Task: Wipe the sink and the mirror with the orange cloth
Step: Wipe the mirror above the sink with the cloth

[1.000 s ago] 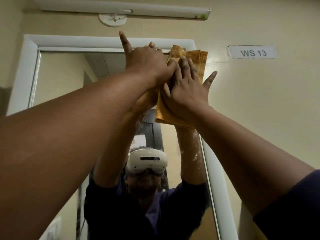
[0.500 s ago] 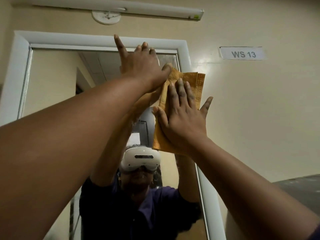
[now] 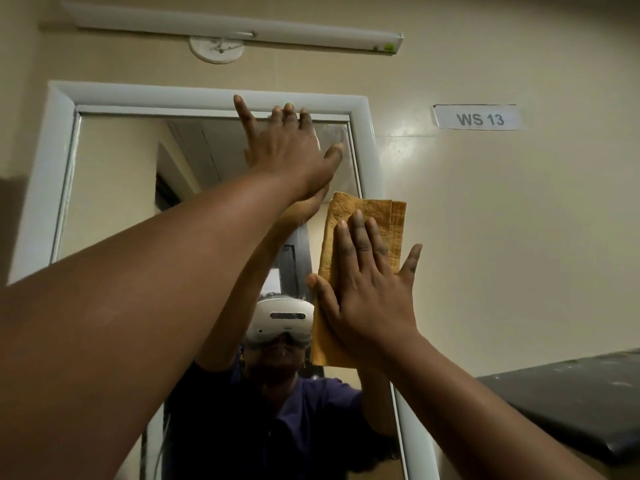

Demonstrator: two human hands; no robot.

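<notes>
Orange cloth (image 3: 384,220) pressed flat by right hand (image 3: 367,289).

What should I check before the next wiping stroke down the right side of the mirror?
1. Cloth under the palm: ok. The right hand lies flat, fingers straight, on the orange cloth.
2. Cloth folded, not trailing: ok, layered edges show at its right side.
3. Cloth on the glass: partly. It straddles the mirror's white frame on the right.
4. Left hand clear of the path: ok, it rests open near the mirror top, above the cloth.
5. Top right corner of the glass clean: not ok, it looks streaky.
6. Sink state: cannot tell, it is out of view.
</notes>
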